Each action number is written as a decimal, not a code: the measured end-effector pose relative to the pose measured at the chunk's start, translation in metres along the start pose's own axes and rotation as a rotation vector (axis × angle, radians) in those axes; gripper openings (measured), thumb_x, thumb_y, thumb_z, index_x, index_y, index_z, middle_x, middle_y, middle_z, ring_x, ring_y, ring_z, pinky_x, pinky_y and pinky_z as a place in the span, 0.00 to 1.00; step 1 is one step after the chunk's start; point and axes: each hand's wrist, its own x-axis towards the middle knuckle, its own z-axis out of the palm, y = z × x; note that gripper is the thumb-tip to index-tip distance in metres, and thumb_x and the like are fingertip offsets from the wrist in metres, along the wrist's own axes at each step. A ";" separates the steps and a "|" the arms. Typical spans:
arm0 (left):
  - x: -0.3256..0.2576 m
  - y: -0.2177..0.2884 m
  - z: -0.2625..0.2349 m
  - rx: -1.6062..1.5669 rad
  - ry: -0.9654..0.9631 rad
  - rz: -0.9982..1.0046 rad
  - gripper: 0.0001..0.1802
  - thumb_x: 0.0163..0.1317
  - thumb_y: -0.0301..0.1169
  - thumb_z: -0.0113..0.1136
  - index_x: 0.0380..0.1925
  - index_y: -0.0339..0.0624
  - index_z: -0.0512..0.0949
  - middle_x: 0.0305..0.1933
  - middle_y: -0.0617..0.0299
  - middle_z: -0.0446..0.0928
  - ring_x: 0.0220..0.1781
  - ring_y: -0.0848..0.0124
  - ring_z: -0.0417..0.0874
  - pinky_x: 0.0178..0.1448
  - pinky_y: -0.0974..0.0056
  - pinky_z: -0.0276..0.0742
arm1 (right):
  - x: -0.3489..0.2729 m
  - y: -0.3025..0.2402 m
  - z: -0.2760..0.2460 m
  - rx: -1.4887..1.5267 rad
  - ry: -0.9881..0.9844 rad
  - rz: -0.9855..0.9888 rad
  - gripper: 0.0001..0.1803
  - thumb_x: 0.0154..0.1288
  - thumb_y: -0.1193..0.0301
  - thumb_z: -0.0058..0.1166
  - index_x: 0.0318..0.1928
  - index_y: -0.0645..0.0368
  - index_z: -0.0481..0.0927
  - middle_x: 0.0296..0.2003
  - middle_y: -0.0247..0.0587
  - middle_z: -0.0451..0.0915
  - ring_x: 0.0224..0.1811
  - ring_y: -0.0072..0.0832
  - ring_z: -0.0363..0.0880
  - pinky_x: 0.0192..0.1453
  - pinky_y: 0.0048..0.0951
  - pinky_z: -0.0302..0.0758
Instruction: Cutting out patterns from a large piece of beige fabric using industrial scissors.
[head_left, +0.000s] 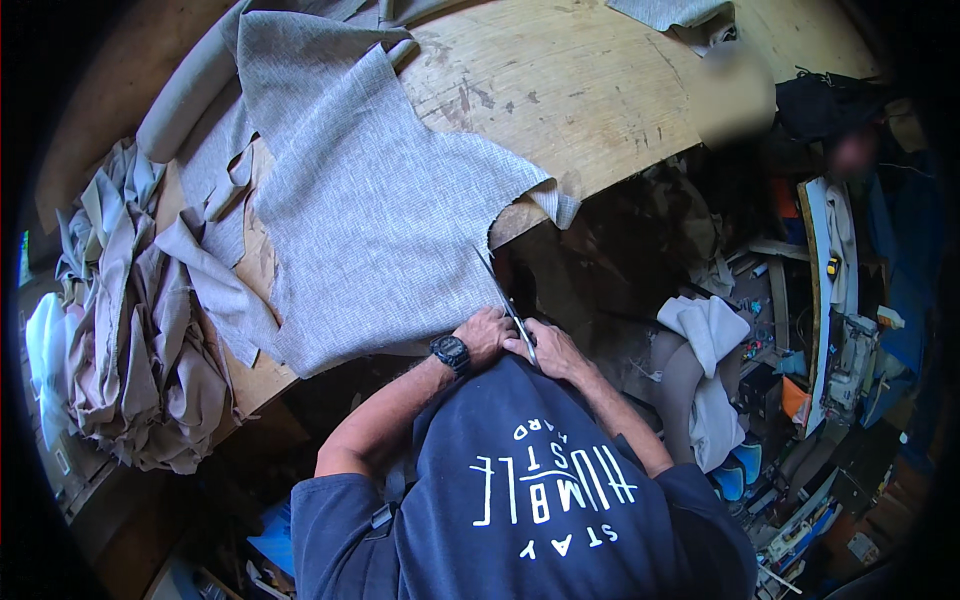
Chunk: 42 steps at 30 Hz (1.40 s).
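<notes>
Cutting step: right hand (555, 350) closed its grip on scissors (505, 300) at the grey cloth's (370, 220) edge, left hand (487, 333) pressed the cloth flat on the table (570, 80); next cut probably needed steady advance.

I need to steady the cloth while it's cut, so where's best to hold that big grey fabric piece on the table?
Hold the grey fabric piece flat near its lower edge, just left of the scissors, pressing down from above. There it lies flat on the wooden table, and the left hand already rests nearby.
</notes>
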 end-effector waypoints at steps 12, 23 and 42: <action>-0.007 -0.005 0.021 -0.079 0.097 0.006 0.11 0.61 0.33 0.55 0.40 0.42 0.81 0.46 0.55 0.80 0.52 0.56 0.78 0.58 0.52 0.73 | 0.010 0.002 0.020 0.075 0.157 -0.032 0.30 0.66 0.45 0.62 0.35 0.65 0.82 0.29 0.57 0.83 0.32 0.48 0.83 0.38 0.45 0.77; 0.001 -0.008 0.032 -0.012 0.131 0.061 0.12 0.63 0.29 0.50 0.43 0.40 0.79 0.36 0.52 0.79 0.42 0.56 0.82 0.49 0.52 0.76 | 0.042 -0.013 0.004 0.019 0.215 -0.054 0.32 0.66 0.43 0.62 0.29 0.65 0.76 0.23 0.54 0.80 0.28 0.42 0.83 0.34 0.43 0.75; -0.005 -0.014 0.024 -0.178 0.002 -0.023 0.17 0.62 0.34 0.57 0.52 0.49 0.81 0.54 0.60 0.78 0.60 0.57 0.73 0.63 0.52 0.70 | 0.019 -0.019 0.001 -0.147 0.020 0.064 0.43 0.64 0.31 0.52 0.45 0.66 0.71 0.38 0.69 0.83 0.45 0.64 0.82 0.50 0.56 0.77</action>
